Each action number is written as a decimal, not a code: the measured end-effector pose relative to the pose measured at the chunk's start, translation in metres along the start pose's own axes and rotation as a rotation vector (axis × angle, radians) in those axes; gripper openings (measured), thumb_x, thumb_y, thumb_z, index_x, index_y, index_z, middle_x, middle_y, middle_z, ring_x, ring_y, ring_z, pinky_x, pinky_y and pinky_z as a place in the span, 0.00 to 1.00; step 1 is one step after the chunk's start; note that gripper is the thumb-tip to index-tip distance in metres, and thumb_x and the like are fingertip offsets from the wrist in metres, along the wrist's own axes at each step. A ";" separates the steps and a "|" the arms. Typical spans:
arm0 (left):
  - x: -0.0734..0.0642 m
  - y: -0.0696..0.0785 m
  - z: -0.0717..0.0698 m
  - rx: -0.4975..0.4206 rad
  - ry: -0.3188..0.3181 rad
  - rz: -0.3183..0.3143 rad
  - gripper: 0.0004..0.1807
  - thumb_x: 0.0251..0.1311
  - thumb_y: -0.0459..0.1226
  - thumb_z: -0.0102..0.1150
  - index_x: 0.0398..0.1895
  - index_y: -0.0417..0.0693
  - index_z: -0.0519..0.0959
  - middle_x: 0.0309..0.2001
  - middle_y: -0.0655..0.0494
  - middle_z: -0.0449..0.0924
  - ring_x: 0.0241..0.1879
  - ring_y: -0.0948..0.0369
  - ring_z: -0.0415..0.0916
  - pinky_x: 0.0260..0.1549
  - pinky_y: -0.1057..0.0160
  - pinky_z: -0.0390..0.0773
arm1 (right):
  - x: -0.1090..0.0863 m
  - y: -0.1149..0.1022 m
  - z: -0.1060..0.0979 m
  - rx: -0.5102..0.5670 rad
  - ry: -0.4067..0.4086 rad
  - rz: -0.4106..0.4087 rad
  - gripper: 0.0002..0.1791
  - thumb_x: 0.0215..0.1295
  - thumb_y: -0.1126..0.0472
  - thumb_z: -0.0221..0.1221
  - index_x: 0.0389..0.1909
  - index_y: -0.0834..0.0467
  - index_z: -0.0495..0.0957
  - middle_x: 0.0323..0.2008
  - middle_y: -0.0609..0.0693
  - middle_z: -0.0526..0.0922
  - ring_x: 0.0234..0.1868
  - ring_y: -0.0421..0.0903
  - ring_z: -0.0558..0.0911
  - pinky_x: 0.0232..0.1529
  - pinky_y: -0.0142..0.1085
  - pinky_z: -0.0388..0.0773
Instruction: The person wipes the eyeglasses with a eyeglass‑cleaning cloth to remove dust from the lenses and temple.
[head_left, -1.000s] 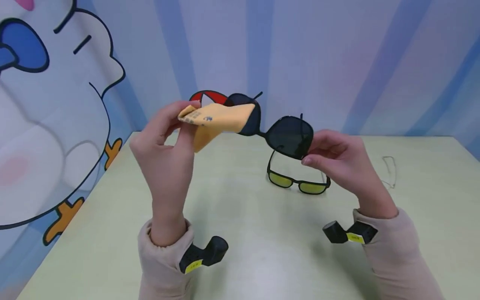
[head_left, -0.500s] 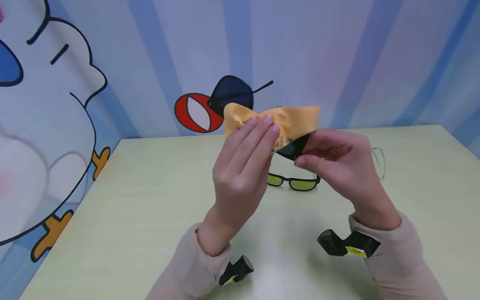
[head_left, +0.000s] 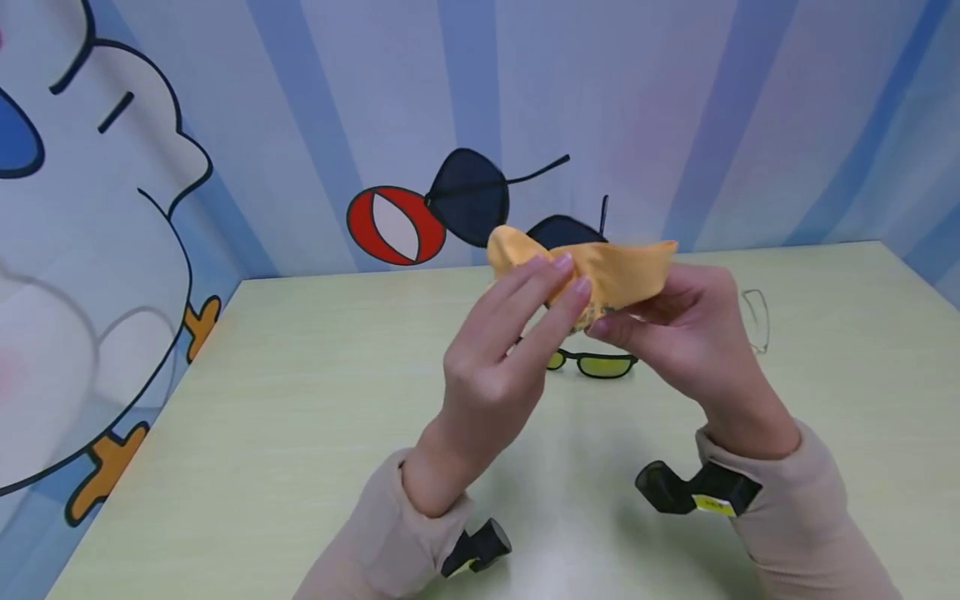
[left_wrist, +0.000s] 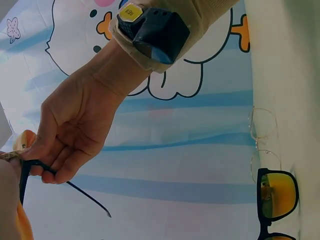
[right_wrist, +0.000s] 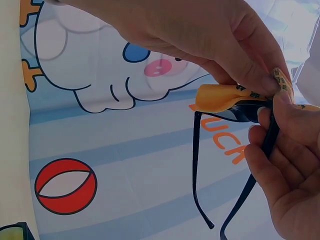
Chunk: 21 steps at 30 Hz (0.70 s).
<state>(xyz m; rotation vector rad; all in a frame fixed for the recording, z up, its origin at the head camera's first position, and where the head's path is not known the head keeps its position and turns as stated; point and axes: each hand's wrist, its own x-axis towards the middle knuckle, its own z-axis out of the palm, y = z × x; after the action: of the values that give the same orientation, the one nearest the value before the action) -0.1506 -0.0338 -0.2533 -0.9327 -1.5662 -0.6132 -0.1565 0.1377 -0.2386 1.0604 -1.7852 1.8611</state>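
Dark-lensed sunglasses (head_left: pixel 468 196) are held up over the table, one temple pointing back to the right. My right hand (head_left: pixel 686 342) pinches them by the frame's right end; the right wrist view has its fingers about the root of a temple (right_wrist: pixel 270 137). A yellow cloth (head_left: pixel 630 271) with small dark print is folded over the right lens, and my left hand (head_left: pixel 502 367) pinches it there. Only the top of that lens shows in the head view. The left thumb is hidden in the head view.
Black-framed glasses with yellow lenses (head_left: pixel 606 367) lie on the table (head_left: pixel 337 400) behind the hands, partly covered by the left fingers. Thin wire-framed glasses (head_left: pixel 757 321) lie farther right. A printed backdrop (head_left: pixel 637 100) stands behind the table.
My left hand has moved right with the cloth, from the left lens to the right lens. The sunglasses have tilted slightly; my right hand keeps its hold on them.
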 end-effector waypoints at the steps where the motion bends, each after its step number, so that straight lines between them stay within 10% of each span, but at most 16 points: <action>1: 0.000 0.001 0.001 -0.005 0.003 0.016 0.13 0.50 0.25 0.65 0.41 0.35 0.82 0.44 0.42 0.81 0.49 0.53 0.77 0.53 0.62 0.73 | 0.000 0.000 0.000 -0.002 0.005 -0.004 0.17 0.46 0.77 0.66 0.41 0.65 0.83 0.37 0.52 0.85 0.37 0.44 0.83 0.36 0.31 0.81; 21: 0.005 -0.004 -0.009 0.059 0.116 -0.045 0.10 0.51 0.23 0.63 0.38 0.33 0.82 0.40 0.43 0.82 0.44 0.52 0.79 0.50 0.61 0.76 | 0.000 0.004 0.008 0.027 -0.160 -0.075 0.07 0.53 0.71 0.65 0.33 0.69 0.81 0.30 0.52 0.83 0.32 0.43 0.81 0.38 0.34 0.81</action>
<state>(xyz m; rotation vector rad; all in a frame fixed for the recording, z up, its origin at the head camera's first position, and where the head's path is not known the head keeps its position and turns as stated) -0.1492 -0.0420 -0.2458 -0.8057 -1.4973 -0.6383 -0.1569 0.1290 -0.2421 1.3014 -1.7838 1.8062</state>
